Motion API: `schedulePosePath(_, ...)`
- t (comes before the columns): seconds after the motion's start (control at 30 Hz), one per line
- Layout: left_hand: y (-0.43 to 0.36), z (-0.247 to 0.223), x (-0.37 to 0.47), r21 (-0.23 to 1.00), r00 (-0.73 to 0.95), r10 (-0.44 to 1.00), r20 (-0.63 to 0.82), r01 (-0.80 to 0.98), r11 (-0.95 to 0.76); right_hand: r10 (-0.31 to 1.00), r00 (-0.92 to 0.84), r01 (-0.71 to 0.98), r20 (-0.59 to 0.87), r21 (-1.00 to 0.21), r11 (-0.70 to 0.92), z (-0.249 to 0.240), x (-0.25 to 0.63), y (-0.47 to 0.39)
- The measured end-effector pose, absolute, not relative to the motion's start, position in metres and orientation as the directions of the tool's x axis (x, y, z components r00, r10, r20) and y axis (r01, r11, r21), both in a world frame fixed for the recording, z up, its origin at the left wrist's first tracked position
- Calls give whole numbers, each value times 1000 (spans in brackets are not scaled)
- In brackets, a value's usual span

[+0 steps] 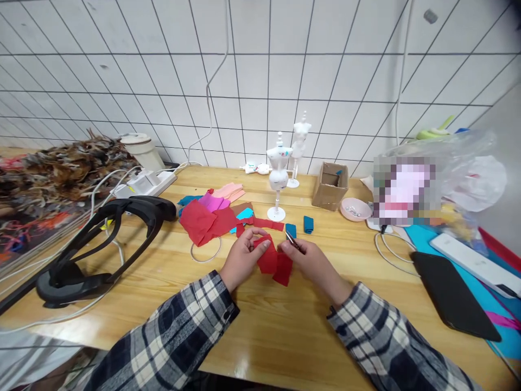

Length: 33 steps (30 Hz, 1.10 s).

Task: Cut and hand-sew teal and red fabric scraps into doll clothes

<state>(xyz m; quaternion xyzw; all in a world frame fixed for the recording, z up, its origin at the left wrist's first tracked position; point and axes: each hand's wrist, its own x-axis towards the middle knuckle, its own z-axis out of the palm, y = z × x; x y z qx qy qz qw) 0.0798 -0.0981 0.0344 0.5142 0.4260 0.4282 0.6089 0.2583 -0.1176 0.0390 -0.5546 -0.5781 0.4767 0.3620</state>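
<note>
My left hand pinches a piece of red fabric at its upper left. In my right hand is a small dark metal tool, perhaps tweezers or snips, at the fabric's upper right. The fabric hangs in two flaps between my hands, over the wooden table. A narrow red strip lies just beyond. Behind it stands a small white mannequin, with a second mannequin farther back. Two folded blue pieces lie near my right hand, one partly behind the tool, the other to its right.
Coloured fabric pieces and a clear ring lie left of my hands. A black headset frame is farther left. Rightward are a cardboard box, a pink bowl, a black phone-like slab and a white power bank.
</note>
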Motion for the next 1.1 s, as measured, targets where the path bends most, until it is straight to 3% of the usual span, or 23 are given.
schedulePosePath(0.17,-102,36,85,991,296,951,-85,-79,112,983,-125,276,-134,-957,-95,36,246,-126)
schedulePosePath(0.3,-102,33,83,993,216,973,-84,-59,99,990,-103,217,-95,-974,-71,34,250,-125)
schedulePosePath(0.43,-107,32,81,960,395,883,-254,-6,279,995,-48,121,-84,-990,-78,31,255,-123)
schedulePosePath(0.57,-110,32,83,963,493,837,-235,-1,270,999,-29,184,-19,-983,-14,31,256,-123)
schedulePosePath(0.8,-99,30,78,968,395,901,-177,-97,232,998,-59,282,-6,-959,11,33,268,-116)
schedulePosePath(0.87,-95,29,75,959,338,922,-190,-139,248,995,-94,448,-27,-894,18,34,278,-112)
schedulePosePath(0.97,-92,30,72,948,285,935,-211,-172,267,990,-128,744,-55,-666,59,33,288,-111)
schedulePosePath(1.1,-91,30,71,943,298,929,-221,-178,282,987,-160,877,-4,-459,141,29,286,-115)
